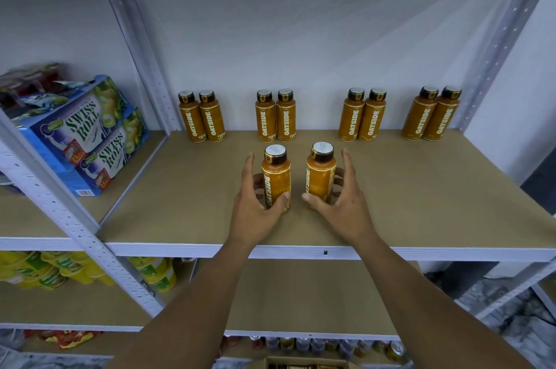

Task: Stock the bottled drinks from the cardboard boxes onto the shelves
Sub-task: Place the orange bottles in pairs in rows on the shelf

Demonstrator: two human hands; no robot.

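Head camera: I see the left hand (258,206) gripping one orange bottle (276,179) and the right hand (341,203) gripping a second bottle (320,174). Both stand upright, slightly apart, mid-depth on the brown shelf (421,188). Behind them, eight matching bottles (266,119) stand in four pairs against the wall. Swiss roll boxes (87,140) sit on the neighbouring shelf to the left.

Glossy, probably plastic bottles (276,180) on matt fibreboard shelf (421,188), painted metal frame (141,47).
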